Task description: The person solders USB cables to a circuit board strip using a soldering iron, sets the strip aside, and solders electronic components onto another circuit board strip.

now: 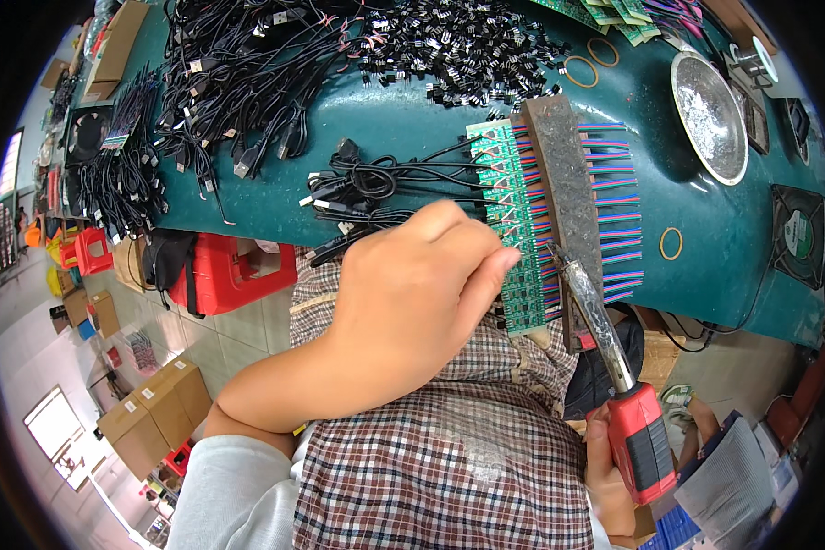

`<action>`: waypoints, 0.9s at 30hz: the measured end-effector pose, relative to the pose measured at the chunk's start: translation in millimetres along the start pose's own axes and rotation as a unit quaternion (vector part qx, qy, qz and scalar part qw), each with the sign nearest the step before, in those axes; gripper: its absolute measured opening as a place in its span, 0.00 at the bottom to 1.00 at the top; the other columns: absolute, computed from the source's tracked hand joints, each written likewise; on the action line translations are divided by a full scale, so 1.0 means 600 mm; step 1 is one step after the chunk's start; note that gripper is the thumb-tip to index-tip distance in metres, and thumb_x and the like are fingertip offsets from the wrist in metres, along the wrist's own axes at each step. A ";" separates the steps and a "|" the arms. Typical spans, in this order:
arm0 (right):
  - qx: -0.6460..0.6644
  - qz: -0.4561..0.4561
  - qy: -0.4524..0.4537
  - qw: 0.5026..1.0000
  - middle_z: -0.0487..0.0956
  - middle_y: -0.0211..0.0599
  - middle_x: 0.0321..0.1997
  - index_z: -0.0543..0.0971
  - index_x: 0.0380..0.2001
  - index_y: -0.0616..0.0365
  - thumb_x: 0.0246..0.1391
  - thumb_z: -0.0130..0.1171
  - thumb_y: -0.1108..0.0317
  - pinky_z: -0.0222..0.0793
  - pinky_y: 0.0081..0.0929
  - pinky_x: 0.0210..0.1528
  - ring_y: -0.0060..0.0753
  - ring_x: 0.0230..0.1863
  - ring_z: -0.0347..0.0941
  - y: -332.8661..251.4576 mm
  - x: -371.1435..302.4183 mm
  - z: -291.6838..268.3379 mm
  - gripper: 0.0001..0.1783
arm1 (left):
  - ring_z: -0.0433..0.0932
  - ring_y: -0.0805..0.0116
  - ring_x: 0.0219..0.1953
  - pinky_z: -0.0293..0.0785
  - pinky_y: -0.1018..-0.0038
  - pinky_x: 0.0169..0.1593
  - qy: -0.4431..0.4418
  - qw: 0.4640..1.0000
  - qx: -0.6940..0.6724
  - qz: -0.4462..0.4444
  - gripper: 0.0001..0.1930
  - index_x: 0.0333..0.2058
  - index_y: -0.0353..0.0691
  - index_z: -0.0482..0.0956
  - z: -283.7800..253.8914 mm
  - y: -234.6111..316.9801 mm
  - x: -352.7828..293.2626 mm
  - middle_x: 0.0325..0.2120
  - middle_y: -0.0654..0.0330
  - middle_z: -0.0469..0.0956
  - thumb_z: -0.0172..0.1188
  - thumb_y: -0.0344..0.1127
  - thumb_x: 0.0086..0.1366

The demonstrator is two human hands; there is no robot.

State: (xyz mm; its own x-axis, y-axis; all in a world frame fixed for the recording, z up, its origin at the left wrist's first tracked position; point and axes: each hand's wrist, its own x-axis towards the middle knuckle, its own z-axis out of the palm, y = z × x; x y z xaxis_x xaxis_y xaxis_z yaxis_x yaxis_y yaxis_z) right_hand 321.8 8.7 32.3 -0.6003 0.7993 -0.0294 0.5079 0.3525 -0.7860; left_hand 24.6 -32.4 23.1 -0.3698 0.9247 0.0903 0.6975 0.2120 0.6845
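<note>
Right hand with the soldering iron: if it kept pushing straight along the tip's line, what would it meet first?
Probably the grey bar clamping the coloured wires; the soldering iron in the right hand already points at its lower end, beside the green circuit boards. Depth is unclear.

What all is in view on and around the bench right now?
bench: one, teal, across the top
circuit boards: one row, green, at the bench edge
metal bar: one, grey, lying across the ribbon wires
ribbon wires: many, multicoloured, right of the boards
cables: large pile, black, bench left
small parts: heap, black, top middle
bowl: one, silver, bench right
rubber bands: several, yellow, bench right
fan: one, black, far right
boxes: several, brown, on the floor left
soldering iron: one, red handle, tip at the boards
left hand: on the boards
right hand: grips the iron
</note>
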 end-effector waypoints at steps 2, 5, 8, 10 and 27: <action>0.012 -0.044 0.014 0.999 0.76 0.41 0.26 0.78 0.29 0.64 0.39 0.70 0.82 0.70 0.32 0.25 0.42 0.24 0.75 -0.006 0.017 0.005 0.12 | 0.78 0.70 0.22 0.71 0.72 0.26 -0.011 0.999 -0.009 -0.038 0.06 0.31 0.39 0.82 -0.007 0.002 -0.002 0.28 0.61 0.82 0.73 0.29 0.62; -0.002 -0.057 0.002 0.998 0.76 0.41 0.26 0.79 0.29 0.64 0.38 0.71 0.82 0.70 0.32 0.25 0.43 0.24 0.75 -0.007 0.021 0.000 0.13 | 0.78 0.71 0.22 0.72 0.72 0.26 -0.032 0.997 0.034 -0.064 0.08 0.37 0.40 0.82 -0.013 -0.006 -0.003 0.30 0.62 0.81 0.73 0.28 0.61; 0.001 0.011 0.014 1.000 0.76 0.41 0.26 0.79 0.29 0.64 0.37 0.71 0.82 0.70 0.32 0.25 0.43 0.25 0.75 0.018 -0.025 0.005 0.14 | 0.78 0.68 0.23 0.73 0.70 0.27 -0.065 0.994 0.086 -0.026 0.08 0.36 0.41 0.82 -0.012 -0.018 -0.003 0.32 0.62 0.80 0.73 0.27 0.60; 0.007 0.013 0.013 1.000 0.76 0.41 0.26 0.79 0.30 0.64 0.37 0.71 0.82 0.70 0.32 0.25 0.43 0.25 0.75 0.015 -0.022 0.003 0.14 | 0.79 0.65 0.25 0.74 0.69 0.29 -0.019 0.990 0.131 0.055 0.09 0.37 0.41 0.82 -0.008 -0.023 -0.003 0.33 0.62 0.79 0.73 0.26 0.58; 0.003 0.084 -0.021 0.996 0.77 0.41 0.27 0.80 0.29 0.63 0.39 0.70 0.79 0.71 0.31 0.28 0.43 0.26 0.76 0.004 -0.022 0.004 0.11 | 0.75 0.72 0.23 0.69 0.76 0.26 0.040 0.999 -0.011 0.015 0.05 0.29 0.40 0.86 0.017 -0.025 0.026 0.25 0.64 0.78 0.75 0.28 0.56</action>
State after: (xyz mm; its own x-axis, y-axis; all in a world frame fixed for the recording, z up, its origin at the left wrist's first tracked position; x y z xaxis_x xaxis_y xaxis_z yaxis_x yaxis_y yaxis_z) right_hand 329.4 -2.5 29.5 -0.5322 0.8259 -0.1863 0.5991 0.2119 -0.7721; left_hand 14.8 -17.6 6.9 -0.3979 0.9021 0.1670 0.6952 0.1776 0.6965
